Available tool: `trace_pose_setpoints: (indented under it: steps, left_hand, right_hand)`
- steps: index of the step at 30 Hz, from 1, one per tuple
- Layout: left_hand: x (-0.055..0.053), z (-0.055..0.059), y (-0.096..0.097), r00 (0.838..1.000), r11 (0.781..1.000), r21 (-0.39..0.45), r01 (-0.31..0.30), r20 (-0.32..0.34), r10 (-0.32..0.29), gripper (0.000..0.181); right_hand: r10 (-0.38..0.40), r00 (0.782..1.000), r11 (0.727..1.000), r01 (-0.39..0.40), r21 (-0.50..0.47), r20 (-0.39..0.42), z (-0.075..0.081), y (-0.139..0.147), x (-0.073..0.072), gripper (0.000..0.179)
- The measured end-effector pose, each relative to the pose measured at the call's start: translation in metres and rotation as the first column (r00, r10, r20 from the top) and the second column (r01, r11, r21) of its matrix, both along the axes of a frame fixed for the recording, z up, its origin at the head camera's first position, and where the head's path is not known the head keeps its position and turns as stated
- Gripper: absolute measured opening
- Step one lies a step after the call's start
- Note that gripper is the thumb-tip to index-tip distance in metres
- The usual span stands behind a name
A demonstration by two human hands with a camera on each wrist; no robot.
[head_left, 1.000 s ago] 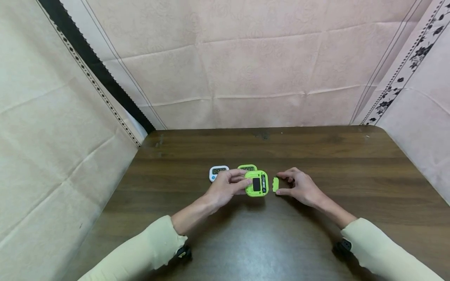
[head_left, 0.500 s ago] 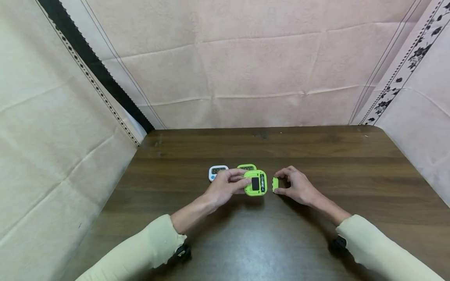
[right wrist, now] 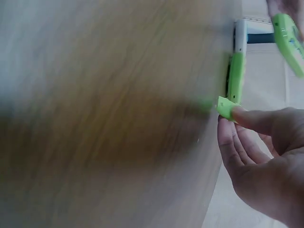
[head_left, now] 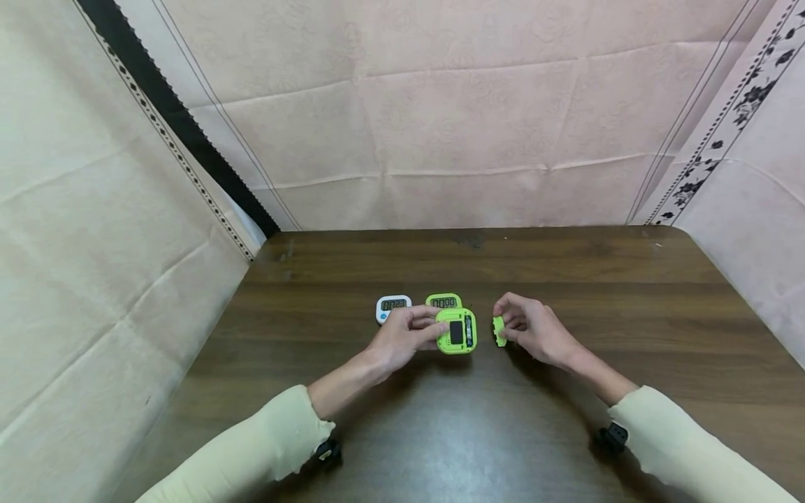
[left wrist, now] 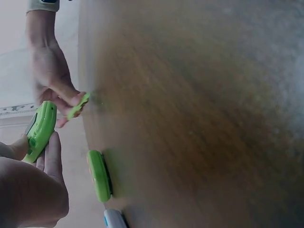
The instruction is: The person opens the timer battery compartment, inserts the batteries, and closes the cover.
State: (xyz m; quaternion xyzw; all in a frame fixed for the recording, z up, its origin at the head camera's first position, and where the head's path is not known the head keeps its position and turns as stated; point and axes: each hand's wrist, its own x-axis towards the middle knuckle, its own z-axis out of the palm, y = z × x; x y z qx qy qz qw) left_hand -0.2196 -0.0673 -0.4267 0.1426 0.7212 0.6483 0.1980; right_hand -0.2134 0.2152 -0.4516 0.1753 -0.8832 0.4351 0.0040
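My left hand [head_left: 400, 337] grips a lime-green digital timer [head_left: 457, 332] by its left edge, back side up. A dark panel and an uncovered battery slot with a battery [head_left: 468, 330] in it show on that back. Just to the right, my right hand [head_left: 539, 331] pinches a small green battery cover [head_left: 499, 332] between thumb and fingers. A gap separates cover and timer. In the left wrist view the cover [left wrist: 78, 105] hangs tilted beyond the held timer [left wrist: 42, 128]. The right wrist view shows the thumb lying against the cover [right wrist: 226, 108].
Behind the left hand, a second green timer [head_left: 444, 300] and a white timer [head_left: 393, 304] lie side by side on the brown wooden table [head_left: 566, 258], displays up. Pale cloth [head_left: 465, 126] hangs behind the table's far edge. Dark devices sit under both wrists.
My right hand has drawn slightly right, away from the timer, and turned the battery cover to a tilt, its thumb shifting onto the cover's face. The left hand stays nearly still.
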Motion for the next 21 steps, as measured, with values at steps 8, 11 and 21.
trace_pose_setpoints:
  steps: [8, 11, 21]
  left_hand:
    - [-0.002, -0.004, 0.003, 1.000, 1.000, 0.011, -0.021, -0.016, 0.021, 0.030]
    - [-0.003, -0.005, 0.004, 1.000, 1.000, 0.011, -0.026, -0.013, 0.026, 0.029]
    - [-0.002, -0.004, 0.005, 1.000, 1.000, 0.009, -0.030, 0.001, 0.030, 0.033]
  right_hand:
    - [-0.016, 0.984, 0.925, 0.082, -0.372, 0.177, 0.014, -0.013, 0.013, 0.029]
    - [0.013, 0.981, 0.904, 0.070, -0.423, 0.191, 0.018, -0.019, 0.020, 0.034]
    - [-0.027, 0.955, 0.810, 0.193, -0.554, 0.294, 0.017, -0.040, 0.032, 0.037]
